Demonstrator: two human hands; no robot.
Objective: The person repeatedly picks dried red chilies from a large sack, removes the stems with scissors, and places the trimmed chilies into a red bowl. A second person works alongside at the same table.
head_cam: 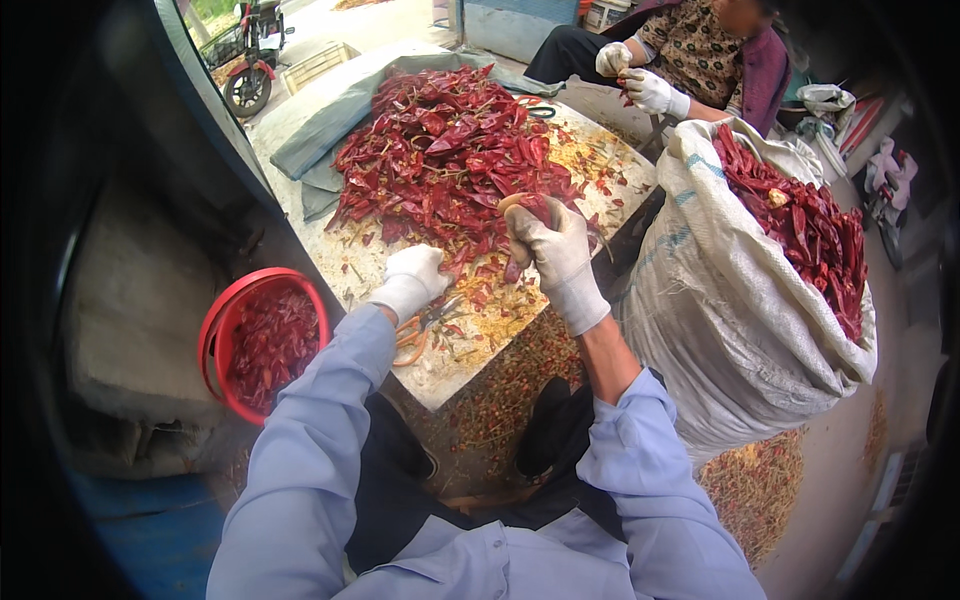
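A large heap of dried red chili peppers (450,150) lies on a low pale table (442,375), with loose yellow seeds and stem bits around it. My right hand (551,251), in a white glove with discoloured fingertips, is closed on dried red chili pieces above the heap's near right edge. In a white glove too, my left hand (417,276) is curled at the near left edge of the heap; whether it holds anything is hidden. Just below it on the table lie scissors with orange handles (411,341).
A red bucket (324,315) with chili pieces stands left of the table. At the right is a tall white woven sack (697,300) full of dried chilies. Another person (697,60) in white gloves sits beyond it. Stems and seeds litter the floor (487,427). Behind stands a parked two-wheeler (251,79).
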